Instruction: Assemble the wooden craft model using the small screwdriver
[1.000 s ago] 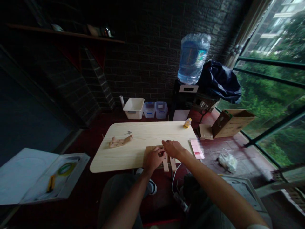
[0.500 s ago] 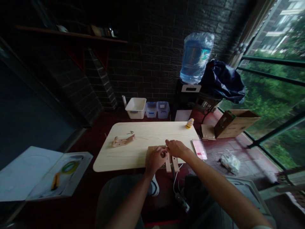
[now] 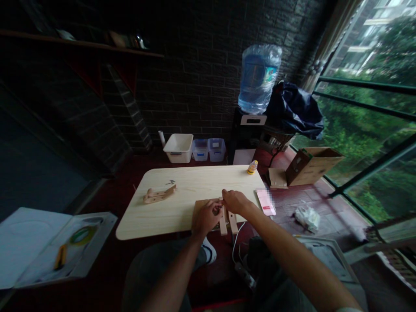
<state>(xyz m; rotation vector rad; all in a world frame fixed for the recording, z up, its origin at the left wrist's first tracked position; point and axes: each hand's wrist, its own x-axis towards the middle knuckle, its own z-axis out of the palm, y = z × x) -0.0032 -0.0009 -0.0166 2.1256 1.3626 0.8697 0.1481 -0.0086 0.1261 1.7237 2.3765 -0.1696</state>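
Note:
At the front edge of the table, my left hand (image 3: 207,216) is closed, its fingers curled in a pinch over a wooden piece. My right hand (image 3: 234,202) is closed too, its fingertips meeting close to the left ones. Whatever is pinched between the fingers is too small and covered to make out. Under the hands lies a flat brown wooden board (image 3: 199,206). Two light wooden slats with dark holes, a left slat (image 3: 222,226) and a right slat (image 3: 232,223), stick out past the table edge.
On the pale table (image 3: 146,221) lie a curved wooden part (image 3: 160,195), small metal pieces (image 3: 170,182), a yellow-capped bottle (image 3: 252,167) and a pink-screened phone (image 3: 265,203). An open case (image 3: 92,255) stands at left. Bins (image 3: 178,149), a water dispenser (image 3: 248,134) and a cardboard box (image 3: 312,167) stand beyond.
The whole scene has shifted left in view as my head turned slightly right. Both hands remain together over the wooden pieces, with only small finger movement.

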